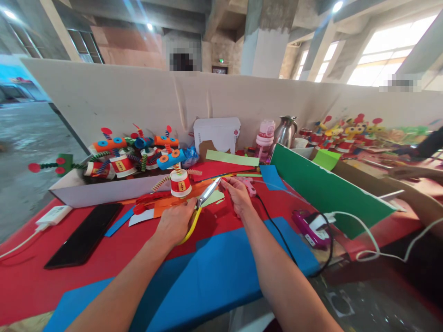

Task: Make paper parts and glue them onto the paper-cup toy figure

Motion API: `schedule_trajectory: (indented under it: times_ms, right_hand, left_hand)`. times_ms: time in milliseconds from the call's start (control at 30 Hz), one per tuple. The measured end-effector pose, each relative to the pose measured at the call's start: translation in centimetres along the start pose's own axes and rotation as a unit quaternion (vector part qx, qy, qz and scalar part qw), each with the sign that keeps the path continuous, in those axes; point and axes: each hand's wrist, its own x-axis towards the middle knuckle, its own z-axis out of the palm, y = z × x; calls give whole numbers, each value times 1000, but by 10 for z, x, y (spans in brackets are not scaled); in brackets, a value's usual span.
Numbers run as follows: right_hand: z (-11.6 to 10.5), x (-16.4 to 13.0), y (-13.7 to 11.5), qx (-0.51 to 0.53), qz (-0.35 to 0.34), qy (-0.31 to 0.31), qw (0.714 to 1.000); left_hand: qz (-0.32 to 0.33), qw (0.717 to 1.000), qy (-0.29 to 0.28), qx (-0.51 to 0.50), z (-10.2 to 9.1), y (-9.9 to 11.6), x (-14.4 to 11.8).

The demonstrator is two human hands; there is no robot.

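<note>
My left hand is closed round the yellow handles of a pair of scissors, whose blades point up and to the right. At the blade tips, my right hand pinches something too small to make out. Behind the scissors stands a paper-cup figure, with a blue roll for a head and folded-paper arms. A pale green paper scrap lies beneath the blades. Just behind my right hand is a pink glue gun with a black cord.
Several finished cup figures fill a white box at left. A black phone and white charger lie nearer. At right are a green-sided box, a purple power strip and cables. A pink bottle and steel jug stand behind.
</note>
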Motion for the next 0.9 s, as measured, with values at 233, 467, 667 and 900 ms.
schedule_trajectory:
  times_ms: [233,467,667,900]
  right_hand:
    - [0,0,0,6,5,-1,1000]
    - [1,-1,-2,0,6,-1,1000]
    - [1,-1,-3,-9,-5,-4,1000]
    - [-1,0,-4,-2,-2,20,1000]
  left_hand:
    - [4,1000,-6,7,-1,0,-1]
    - [6,1000,1,18,-2,0,-2]
    - [13,1000,7,15,-2,-1,-2]
    - [9,1000,-8,14,-6,0,-2]
